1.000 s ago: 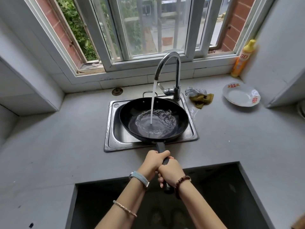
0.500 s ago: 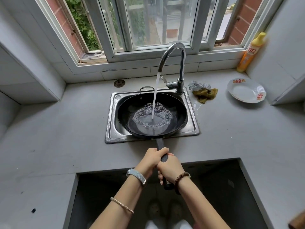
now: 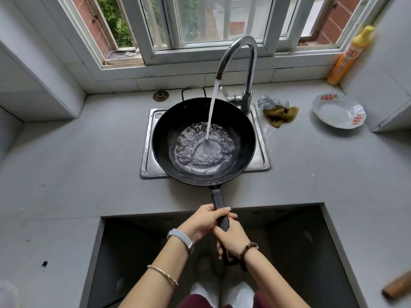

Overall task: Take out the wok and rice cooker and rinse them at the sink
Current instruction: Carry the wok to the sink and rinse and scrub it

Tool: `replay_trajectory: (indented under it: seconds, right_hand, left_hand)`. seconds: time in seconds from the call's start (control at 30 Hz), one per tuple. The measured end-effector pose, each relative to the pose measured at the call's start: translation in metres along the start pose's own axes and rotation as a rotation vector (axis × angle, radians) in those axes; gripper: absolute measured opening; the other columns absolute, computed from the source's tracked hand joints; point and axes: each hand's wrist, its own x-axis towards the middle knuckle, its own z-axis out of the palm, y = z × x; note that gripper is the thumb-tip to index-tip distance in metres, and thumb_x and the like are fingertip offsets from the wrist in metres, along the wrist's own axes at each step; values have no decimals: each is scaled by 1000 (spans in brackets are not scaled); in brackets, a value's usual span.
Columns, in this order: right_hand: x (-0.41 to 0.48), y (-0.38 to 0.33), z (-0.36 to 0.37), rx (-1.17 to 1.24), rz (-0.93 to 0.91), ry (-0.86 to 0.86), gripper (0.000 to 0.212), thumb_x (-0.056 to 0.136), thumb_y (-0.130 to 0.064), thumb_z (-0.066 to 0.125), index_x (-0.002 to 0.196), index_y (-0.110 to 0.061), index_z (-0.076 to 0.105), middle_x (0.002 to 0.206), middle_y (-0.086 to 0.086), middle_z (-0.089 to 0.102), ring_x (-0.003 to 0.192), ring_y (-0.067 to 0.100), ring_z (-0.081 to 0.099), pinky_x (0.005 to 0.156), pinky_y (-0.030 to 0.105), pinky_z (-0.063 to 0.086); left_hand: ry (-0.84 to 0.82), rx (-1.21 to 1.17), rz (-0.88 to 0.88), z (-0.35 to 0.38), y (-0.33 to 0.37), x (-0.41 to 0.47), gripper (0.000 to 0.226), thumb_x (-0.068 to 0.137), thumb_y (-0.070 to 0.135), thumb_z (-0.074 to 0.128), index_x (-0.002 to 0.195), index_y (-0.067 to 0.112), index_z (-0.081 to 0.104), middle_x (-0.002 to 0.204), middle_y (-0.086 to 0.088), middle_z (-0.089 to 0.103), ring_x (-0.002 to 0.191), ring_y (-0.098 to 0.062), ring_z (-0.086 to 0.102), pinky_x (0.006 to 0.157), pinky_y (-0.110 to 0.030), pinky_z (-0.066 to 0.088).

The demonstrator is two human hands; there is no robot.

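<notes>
The grey bench [image 3: 77, 165] runs around me, and set into it under the window is the steel sink [image 3: 148, 138]. Over that sink I hold the black wok [image 3: 203, 142]. A second ago it sat lower, down in the basin; now I have it lifted, so its near rim overhangs the front edge of the sink and its far rim covers more of the basin. It is tipped a little, far side up.

The tap [image 3: 239, 61] is running as before, and the stream [image 3: 211, 112] lands right of the wok's middle. The pool of water [image 3: 203, 150] is wider than it was and frothy at its edges, gathered toward the near side. To my mind there is enough water in it now, and I am starting to lift and swirl it before pouring it out.

My left hand [image 3: 203, 221] is clenched around the long handle [image 3: 219, 207], higher up the grip, and my right hand [image 3: 232, 237] is clenched just behind it, the two touching. With water in it the wok is likely heavy at the far end, so both hands seem needed.

I see no rice cooker, so that half of the job is not yet begun. A cloth [image 3: 281, 113] and a white plate [image 3: 338, 113] lie on the bench to the right.
</notes>
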Motion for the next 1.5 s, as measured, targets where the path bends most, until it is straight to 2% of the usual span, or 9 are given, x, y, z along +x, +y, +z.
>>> replay_trajectory:
  seconds: [0.33,0.47,0.57,0.7,0.8,0.93,1.17,1.37,1.5]
  right_hand:
    - [-1,-8,-5,12,10,-51,7,91,-9,47,90,-12,53,48,7,51,32,15,49,34,22,42]
    - [1,-35,-10,102,0,-56,9,92,-13,49,84,-10,50,47,5,51,34,16,50,38,25,46]
    - [6,-50,-13,188,8,-70,8,92,-10,49,85,-6,47,48,7,49,36,17,48,39,26,47]
    - [5,-52,-15,212,12,-69,7,91,-10,50,89,-4,47,49,7,49,37,17,48,41,28,48]
    - [1,-42,-12,181,2,-71,7,94,-14,50,87,-12,48,51,7,50,39,18,49,42,28,49]
    - [-1,-21,-7,116,-2,-77,8,94,-15,50,87,-12,50,51,8,52,38,19,51,42,30,50]
    - [-1,-8,-3,64,21,-62,7,92,-11,48,85,-13,50,51,8,51,37,18,51,45,32,50]
    - [1,-29,-5,133,3,-48,10,94,-14,51,83,-14,49,49,5,50,36,16,50,40,28,50]
    - [4,-46,-7,191,-3,-71,5,93,-11,50,88,-9,49,50,8,50,36,16,50,39,26,48]
  left_hand:
    - [-15,-2,12,-1,4,0,20,93,16,62,100,-3,59,106,-19,71,78,-21,71,68,-30,58]
    - [4,-24,17,3,30,-10,27,94,18,60,100,-8,56,112,-24,67,49,-19,65,39,-24,49]
    - [19,24,24,3,44,-13,31,95,20,59,104,-10,55,118,-25,64,35,-17,59,30,-22,42]
    - [26,46,38,0,45,-8,30,92,25,63,96,-4,57,116,-25,65,39,-17,60,34,-21,44]
    - [18,90,36,-4,37,-2,46,81,35,75,102,-1,54,120,-30,62,59,-23,64,46,-26,49]
    - [-62,3,-22,-4,27,-7,29,93,14,61,107,-7,47,107,-24,68,65,-21,71,51,-29,56]
    - [-61,17,-27,-5,15,-6,19,93,12,62,98,-4,53,101,-19,71,77,-22,72,72,-33,60]
    - [-53,-1,-5,-4,30,-9,29,93,17,61,104,-9,53,108,-24,67,61,-19,70,50,-26,54]
    - [15,33,16,-6,43,-9,29,90,24,67,99,-2,58,112,-28,66,52,-18,65,43,-23,49]
